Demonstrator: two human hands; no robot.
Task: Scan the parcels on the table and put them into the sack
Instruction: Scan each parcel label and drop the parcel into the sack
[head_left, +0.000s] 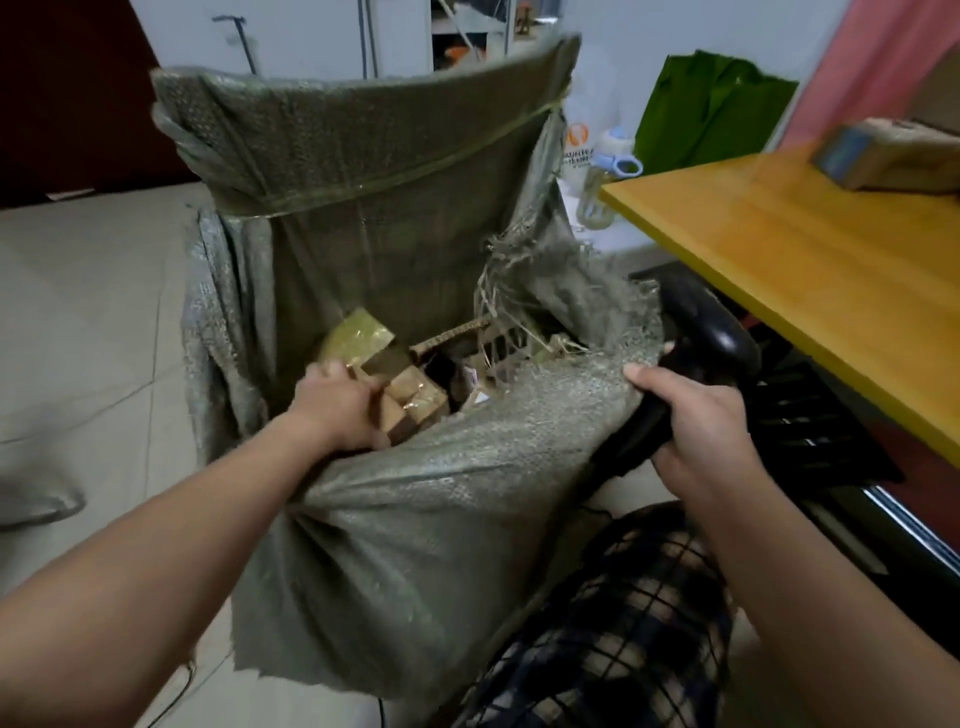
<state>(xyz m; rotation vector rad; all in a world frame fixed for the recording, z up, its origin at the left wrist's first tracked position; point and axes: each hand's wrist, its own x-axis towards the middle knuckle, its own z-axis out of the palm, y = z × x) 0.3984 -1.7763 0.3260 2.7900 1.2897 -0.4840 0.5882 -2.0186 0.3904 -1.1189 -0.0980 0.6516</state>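
Tiled floor bears woven sack; left grip clutches cardboard parcel, right grip black scanner.

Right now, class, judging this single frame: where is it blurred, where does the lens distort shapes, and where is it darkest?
Head view: the parcel on the table at far right is smeared by blur; the forearms stretch towards the lower corners, wide-angle distortion; the sack weave is sharp; light soft and even, darkest under the table by the black scanner.

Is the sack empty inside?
No, several brown cardboard parcels lie inside the green sack.
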